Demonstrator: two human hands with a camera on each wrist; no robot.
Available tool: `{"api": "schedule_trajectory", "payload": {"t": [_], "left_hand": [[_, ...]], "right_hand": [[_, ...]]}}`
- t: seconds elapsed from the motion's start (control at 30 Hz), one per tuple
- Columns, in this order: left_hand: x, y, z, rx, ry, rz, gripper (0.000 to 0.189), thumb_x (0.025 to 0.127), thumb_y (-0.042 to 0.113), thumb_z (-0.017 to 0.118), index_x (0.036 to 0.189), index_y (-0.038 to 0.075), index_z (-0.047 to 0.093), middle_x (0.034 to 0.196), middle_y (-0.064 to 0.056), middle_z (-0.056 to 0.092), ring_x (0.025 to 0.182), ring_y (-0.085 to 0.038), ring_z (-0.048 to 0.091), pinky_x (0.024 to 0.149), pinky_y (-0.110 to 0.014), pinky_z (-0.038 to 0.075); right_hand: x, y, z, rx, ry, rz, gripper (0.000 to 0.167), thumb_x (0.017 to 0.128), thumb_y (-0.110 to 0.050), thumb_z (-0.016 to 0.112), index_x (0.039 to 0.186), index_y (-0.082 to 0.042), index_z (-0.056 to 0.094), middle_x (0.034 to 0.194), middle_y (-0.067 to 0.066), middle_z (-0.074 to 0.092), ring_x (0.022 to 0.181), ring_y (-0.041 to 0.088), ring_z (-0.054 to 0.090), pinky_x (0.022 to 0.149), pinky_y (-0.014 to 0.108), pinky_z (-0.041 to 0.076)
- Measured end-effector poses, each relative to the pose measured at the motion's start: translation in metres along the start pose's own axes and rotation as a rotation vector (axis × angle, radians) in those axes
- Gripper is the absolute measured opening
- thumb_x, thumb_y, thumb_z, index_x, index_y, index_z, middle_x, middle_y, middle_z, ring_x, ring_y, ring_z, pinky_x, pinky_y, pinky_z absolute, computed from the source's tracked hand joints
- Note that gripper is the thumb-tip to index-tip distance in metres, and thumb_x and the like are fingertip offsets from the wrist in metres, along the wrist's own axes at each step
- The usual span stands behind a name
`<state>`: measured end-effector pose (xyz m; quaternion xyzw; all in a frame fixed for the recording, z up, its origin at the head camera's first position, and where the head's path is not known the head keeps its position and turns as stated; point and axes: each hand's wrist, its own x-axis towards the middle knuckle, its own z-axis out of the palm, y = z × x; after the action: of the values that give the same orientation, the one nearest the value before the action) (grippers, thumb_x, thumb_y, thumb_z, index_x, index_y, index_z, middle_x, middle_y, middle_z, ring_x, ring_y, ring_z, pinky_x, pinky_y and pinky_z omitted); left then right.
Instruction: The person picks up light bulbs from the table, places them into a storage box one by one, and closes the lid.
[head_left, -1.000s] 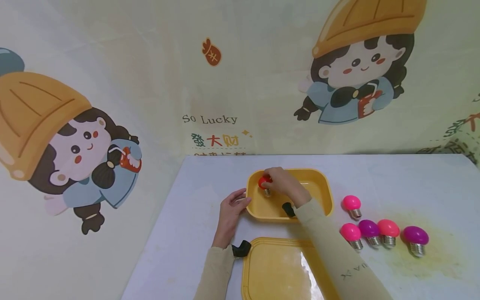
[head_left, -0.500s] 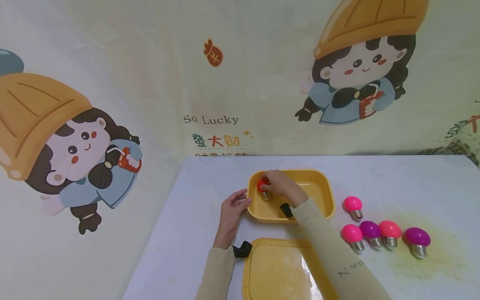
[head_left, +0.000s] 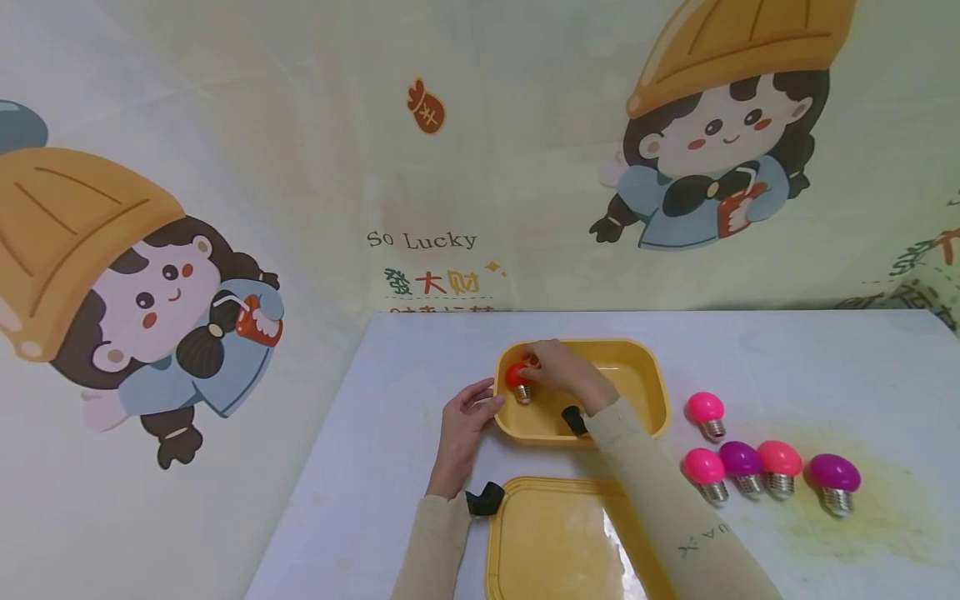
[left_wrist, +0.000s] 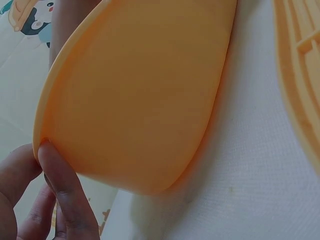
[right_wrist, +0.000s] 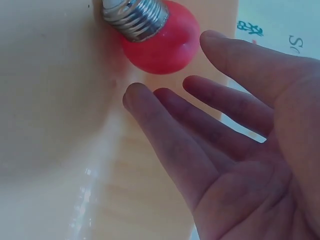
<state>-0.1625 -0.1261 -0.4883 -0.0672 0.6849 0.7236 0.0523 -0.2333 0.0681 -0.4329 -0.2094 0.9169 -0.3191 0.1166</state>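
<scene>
A red light bulb with a silver screw base lies in the left end of a yellow plastic box. Over the box my right hand has its fingers spread beside the bulb. In the right wrist view there is a gap between the fingertips and the red bulb, and the palm holds nothing. My left hand steadies the box at its left end; the left wrist view shows thumb and forefinger pinching the box's rim.
Right of the box lie a pink bulb and, nearer me, a row of pink and purple bulbs. A yellow lid lies in front of the box, partly under my right sleeve. Behind the white table hangs a printed cloth.
The red bulb has gone from between my right fingers to the box's left end, and those fingers have parted from it. My left hand stays at the rim.
</scene>
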Motion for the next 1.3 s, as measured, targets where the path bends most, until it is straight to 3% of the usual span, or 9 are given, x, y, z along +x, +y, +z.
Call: {"api": "schedule_trajectory", "payload": {"t": [0.2,0.33,0.7,1.03,1.3], "left_hand": [[0.000,0.000,0.000,-0.001,0.000,0.006,0.040,0.090,0.015,0.074,0.127,0.007,0.064,0.118,-0.014,0.062,0.091,-0.015,0.066,0.074,-0.022,0.056],[0.000,-0.002,0.000,-0.008,0.003,0.002,0.040,0.090,0.016,0.074,0.127,0.007,0.064,0.118,-0.014,0.063,0.092,-0.017,0.066,0.074,-0.022,0.056],[0.000,-0.001,0.000,-0.006,-0.005,-0.027,0.044,0.090,0.016,0.074,0.132,0.008,0.062,0.118,-0.009,0.063,0.096,-0.021,0.066,0.075,-0.022,0.056],[-0.016,0.025,0.003,0.014,-0.012,-0.047,0.040,0.091,0.012,0.072,0.130,0.004,0.063,0.115,-0.010,0.064,0.096,-0.025,0.066,0.076,-0.024,0.056],[-0.019,0.028,0.004,0.001,-0.014,-0.040,0.040,0.091,0.012,0.072,0.129,0.004,0.063,0.116,-0.010,0.064,0.094,-0.022,0.065,0.076,-0.024,0.056]], "right_hand": [[-0.008,-0.003,-0.006,0.025,0.008,0.011,0.037,0.097,-0.019,0.065,0.126,0.003,0.062,0.113,0.015,0.067,0.100,0.028,0.060,0.098,0.042,0.051],[-0.014,-0.004,-0.010,0.017,0.019,0.029,0.040,0.097,-0.020,0.065,0.129,0.002,0.061,0.120,0.018,0.065,0.107,0.031,0.060,0.101,0.045,0.050],[-0.036,-0.002,-0.018,-0.023,0.086,0.046,0.042,0.095,-0.024,0.068,0.129,-0.001,0.062,0.125,0.016,0.065,0.111,0.032,0.061,0.098,0.044,0.052],[-0.054,0.007,-0.024,-0.070,0.140,-0.025,0.040,0.094,-0.019,0.069,0.125,0.005,0.062,0.120,0.021,0.066,0.104,0.034,0.064,0.093,0.046,0.054],[-0.069,0.015,-0.026,-0.090,0.194,-0.042,0.038,0.092,-0.017,0.071,0.122,0.006,0.063,0.117,0.021,0.067,0.101,0.034,0.064,0.091,0.048,0.054]]}}
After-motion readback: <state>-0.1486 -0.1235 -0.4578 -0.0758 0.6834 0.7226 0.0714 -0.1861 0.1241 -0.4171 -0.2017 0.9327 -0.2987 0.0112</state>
